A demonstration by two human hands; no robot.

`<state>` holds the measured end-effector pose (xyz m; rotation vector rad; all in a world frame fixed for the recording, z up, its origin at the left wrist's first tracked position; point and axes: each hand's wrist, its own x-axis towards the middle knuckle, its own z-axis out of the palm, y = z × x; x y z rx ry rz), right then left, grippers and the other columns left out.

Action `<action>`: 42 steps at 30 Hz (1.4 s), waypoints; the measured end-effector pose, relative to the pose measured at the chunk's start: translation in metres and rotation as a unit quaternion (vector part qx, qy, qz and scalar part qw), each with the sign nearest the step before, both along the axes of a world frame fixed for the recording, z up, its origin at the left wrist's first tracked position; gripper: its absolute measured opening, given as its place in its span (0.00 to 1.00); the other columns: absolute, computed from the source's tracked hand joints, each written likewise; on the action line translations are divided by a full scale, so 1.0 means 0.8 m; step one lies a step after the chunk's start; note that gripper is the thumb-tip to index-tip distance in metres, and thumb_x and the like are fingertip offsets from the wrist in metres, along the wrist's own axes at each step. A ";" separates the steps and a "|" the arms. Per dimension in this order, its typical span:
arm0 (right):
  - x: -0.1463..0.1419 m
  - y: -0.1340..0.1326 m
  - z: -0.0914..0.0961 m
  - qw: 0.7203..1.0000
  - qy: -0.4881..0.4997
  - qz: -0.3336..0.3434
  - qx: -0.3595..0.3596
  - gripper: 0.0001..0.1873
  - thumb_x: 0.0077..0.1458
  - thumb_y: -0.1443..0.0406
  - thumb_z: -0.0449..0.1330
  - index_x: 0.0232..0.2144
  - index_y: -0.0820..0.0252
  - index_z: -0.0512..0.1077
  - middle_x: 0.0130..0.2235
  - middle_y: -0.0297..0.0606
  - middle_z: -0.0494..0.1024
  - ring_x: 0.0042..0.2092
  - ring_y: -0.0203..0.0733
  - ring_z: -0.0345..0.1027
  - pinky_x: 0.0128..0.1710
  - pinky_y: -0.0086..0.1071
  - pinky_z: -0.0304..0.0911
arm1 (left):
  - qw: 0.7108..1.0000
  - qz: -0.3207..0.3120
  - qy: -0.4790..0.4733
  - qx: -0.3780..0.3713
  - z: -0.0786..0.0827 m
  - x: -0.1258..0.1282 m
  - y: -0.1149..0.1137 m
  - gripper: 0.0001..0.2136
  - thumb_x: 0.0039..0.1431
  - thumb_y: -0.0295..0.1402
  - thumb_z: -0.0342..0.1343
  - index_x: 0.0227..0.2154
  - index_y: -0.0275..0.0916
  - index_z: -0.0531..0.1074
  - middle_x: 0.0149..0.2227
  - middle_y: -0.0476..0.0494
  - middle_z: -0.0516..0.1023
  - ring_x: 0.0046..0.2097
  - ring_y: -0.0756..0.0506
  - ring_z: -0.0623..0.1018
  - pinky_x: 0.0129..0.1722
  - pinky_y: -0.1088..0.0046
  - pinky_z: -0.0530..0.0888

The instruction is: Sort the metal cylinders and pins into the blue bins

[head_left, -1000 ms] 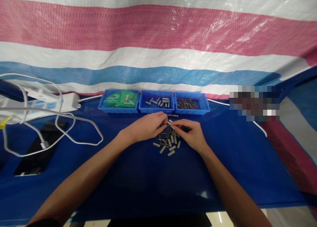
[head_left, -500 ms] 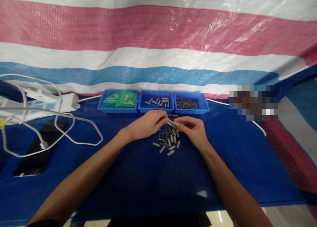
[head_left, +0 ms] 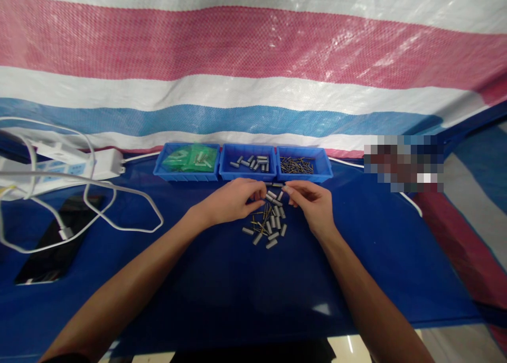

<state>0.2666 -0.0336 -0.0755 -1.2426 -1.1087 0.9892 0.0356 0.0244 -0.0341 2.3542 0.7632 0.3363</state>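
Note:
My left hand (head_left: 233, 200) and my right hand (head_left: 311, 202) hover over a loose pile of small grey sleeves and thin brass pins (head_left: 268, 223) on the blue table cover. Both hands have their fingertips pinched. The left pinch seems to hold a small grey sleeve at its tips; what the right pinch holds is too small to make out. The two hands are a short gap apart above the pile's far end.
Three blue bins stand in a row behind the pile: one with green bags (head_left: 187, 161), one with grey sleeves (head_left: 249, 162), one with brass pins (head_left: 303, 165). A white power strip (head_left: 75, 165), looping white cables (head_left: 119, 210) and a dark phone (head_left: 51, 241) lie at the left.
My hands, joined at the fingertips before, have drawn slightly apart. The right hand has shifted a little right and up.

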 end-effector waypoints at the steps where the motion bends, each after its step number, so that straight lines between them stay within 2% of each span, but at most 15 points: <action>1: 0.001 0.001 0.000 1.000 0.003 -0.022 0.012 0.10 0.52 0.59 0.75 0.37 0.55 0.85 0.30 0.36 0.85 0.25 0.36 0.71 0.25 0.31 0.68 | 1.000 -0.004 0.002 0.002 0.000 0.000 -0.001 0.02 0.65 0.28 0.59 0.39 0.39 0.72 0.36 0.47 0.76 0.38 0.46 0.76 0.40 0.70 0.69; 3: 0.004 0.003 -0.002 0.998 0.008 -0.057 0.029 0.13 0.53 0.59 0.74 0.41 0.54 0.85 0.40 0.40 0.87 0.28 0.37 0.75 0.25 0.31 0.68 | 1.000 -0.012 0.008 0.006 0.000 0.000 -0.003 0.06 0.61 0.26 0.62 0.38 0.39 0.71 0.37 0.47 0.76 0.39 0.45 0.76 0.40 0.70 0.69; 6: 0.007 0.005 -0.004 0.997 -0.002 -0.063 0.036 0.20 0.55 0.58 0.72 0.51 0.52 0.82 0.55 0.44 0.84 0.34 0.41 0.79 0.26 0.33 0.71 | 0.999 -0.025 0.027 0.000 0.000 0.002 -0.005 0.08 0.57 0.24 0.62 0.36 0.40 0.70 0.37 0.48 0.75 0.38 0.46 0.75 0.37 0.72 0.68; 8: 0.008 0.005 -0.004 0.998 -0.019 -0.056 0.036 0.22 0.56 0.58 0.71 0.53 0.51 0.81 0.59 0.44 0.82 0.36 0.42 0.80 0.26 0.33 0.72 | 0.999 -0.029 0.037 -0.007 -0.002 0.005 -0.006 0.08 0.57 0.23 0.61 0.36 0.40 0.70 0.35 0.48 0.75 0.36 0.46 0.74 0.35 0.73 0.67; 12: 0.007 0.003 -0.004 0.998 -0.033 -0.046 0.038 0.17 0.58 0.59 0.69 0.51 0.52 0.81 0.56 0.43 0.83 0.33 0.39 0.78 0.27 0.33 0.71 | 0.999 -0.025 0.037 -0.010 -0.009 0.009 -0.008 0.09 0.56 0.21 0.59 0.37 0.40 0.71 0.33 0.48 0.75 0.34 0.47 0.75 0.34 0.73 0.67; 17: 0.004 0.002 -0.001 0.999 -0.006 -0.031 0.032 0.13 0.59 0.61 0.69 0.47 0.53 0.82 0.51 0.41 0.85 0.31 0.37 0.76 0.28 0.33 0.70 | 1.000 -0.005 0.019 0.004 -0.011 0.011 -0.008 0.12 0.55 0.21 0.58 0.41 0.38 0.74 0.35 0.46 0.77 0.38 0.45 0.77 0.39 0.71 0.71; 20: 0.003 0.002 0.000 0.999 -0.004 -0.029 0.032 0.12 0.58 0.61 0.69 0.45 0.53 0.82 0.49 0.41 0.86 0.30 0.37 0.76 0.29 0.34 0.70 | 1.000 0.002 -0.024 -0.001 -0.008 0.012 -0.008 0.13 0.57 0.21 0.58 0.45 0.38 0.78 0.35 0.46 0.79 0.38 0.46 0.78 0.41 0.71 0.73; 23: 0.003 0.001 0.000 0.999 -0.001 -0.017 0.033 0.11 0.59 0.60 0.69 0.44 0.54 0.82 0.45 0.40 0.87 0.30 0.37 0.75 0.30 0.34 0.71 | 0.994 0.038 -0.092 -0.044 -0.003 0.013 -0.006 0.08 0.62 0.25 0.58 0.41 0.37 0.81 0.35 0.46 0.81 0.35 0.48 0.79 0.40 0.72 0.74; 27: 0.000 -0.002 0.002 1.000 -0.005 0.021 0.021 0.11 0.60 0.58 0.69 0.43 0.55 0.82 0.36 0.38 0.86 0.29 0.38 0.74 0.31 0.34 0.71 | 0.967 0.118 -0.176 -0.141 0.002 0.014 -0.003 0.05 0.63 0.32 0.63 0.36 0.36 0.81 0.34 0.44 0.84 0.34 0.48 0.81 0.39 0.72 0.78; 30: -0.002 -0.005 0.003 0.998 0.004 0.062 0.009 0.12 0.59 0.57 0.70 0.44 0.54 0.82 0.37 0.37 0.87 0.30 0.38 0.76 0.33 0.34 0.73 | 0.937 0.151 -0.225 -0.219 0.003 0.013 -0.002 0.08 0.59 0.35 0.67 0.35 0.35 0.80 0.33 0.43 0.85 0.35 0.47 0.83 0.38 0.71 0.80; 33: -0.002 -0.007 -0.001 0.994 0.031 0.105 -0.007 0.19 0.57 0.56 0.72 0.50 0.53 0.80 0.40 0.38 0.87 0.33 0.40 0.79 0.36 0.35 0.76 | 0.912 0.157 -0.261 -0.274 0.002 0.013 -0.001 0.10 0.55 0.36 0.70 0.33 0.34 0.79 0.33 0.43 0.85 0.35 0.46 0.84 0.39 0.71 0.81; 36: -0.001 -0.008 -0.005 0.991 0.049 0.123 -0.017 0.23 0.54 0.56 0.74 0.52 0.53 0.79 0.42 0.39 0.87 0.36 0.42 0.80 0.36 0.36 0.76 | 0.908 0.158 -0.267 -0.282 0.001 0.012 -0.001 0.11 0.54 0.35 0.72 0.32 0.34 0.79 0.32 0.42 0.85 0.35 0.46 0.85 0.39 0.70 0.82; 42: -0.002 -0.008 -0.005 0.990 0.063 0.127 -0.025 0.19 0.51 0.57 0.77 0.44 0.54 0.82 0.39 0.38 0.87 0.37 0.43 0.81 0.36 0.34 0.76 | 0.916 0.147 -0.257 -0.272 -0.002 0.010 0.001 0.10 0.54 0.34 0.71 0.35 0.34 0.80 0.35 0.41 0.86 0.38 0.45 0.86 0.43 0.69 0.83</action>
